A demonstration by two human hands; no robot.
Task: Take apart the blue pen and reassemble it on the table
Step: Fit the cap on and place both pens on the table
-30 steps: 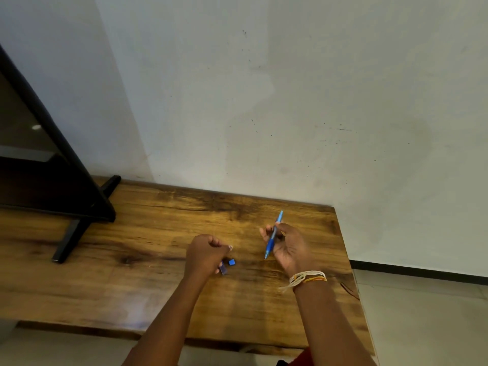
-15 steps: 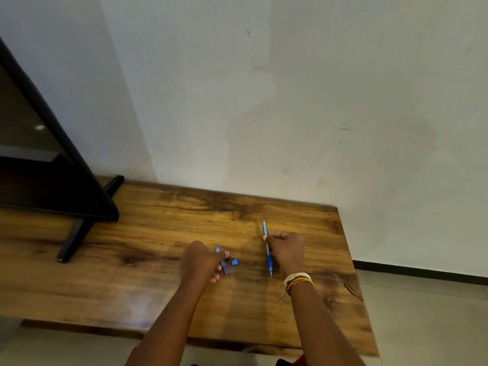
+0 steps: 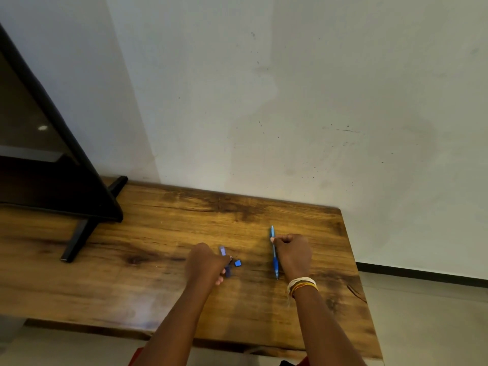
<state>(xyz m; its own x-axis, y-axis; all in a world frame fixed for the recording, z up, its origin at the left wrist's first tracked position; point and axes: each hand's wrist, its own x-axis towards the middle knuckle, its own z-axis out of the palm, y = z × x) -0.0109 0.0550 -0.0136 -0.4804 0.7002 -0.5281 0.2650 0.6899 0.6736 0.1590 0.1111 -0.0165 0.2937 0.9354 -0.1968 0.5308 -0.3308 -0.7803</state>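
Observation:
The blue pen's long body (image 3: 274, 256) lies on the wooden table (image 3: 158, 233), its tip toward me. My right hand (image 3: 293, 253) rests just right of it, fingertips pinching its upper part. My left hand (image 3: 204, 265) is closed on a darker blue pen piece (image 3: 224, 260) whose ends stick out above and below the fingers. A small blue square part (image 3: 238, 263) lies on the wood between my two hands, apart from both.
A black TV (image 3: 39, 159) on slanted black feet (image 3: 76, 240) stands at the left of the table. A white wall rises right behind the table. The table's right edge (image 3: 353, 260) drops to a tiled floor.
My right hand has brought the pen body down from mid-air and laid it flat on the table. My left hand has shifted slightly, and its blue piece now shows above the fingers.

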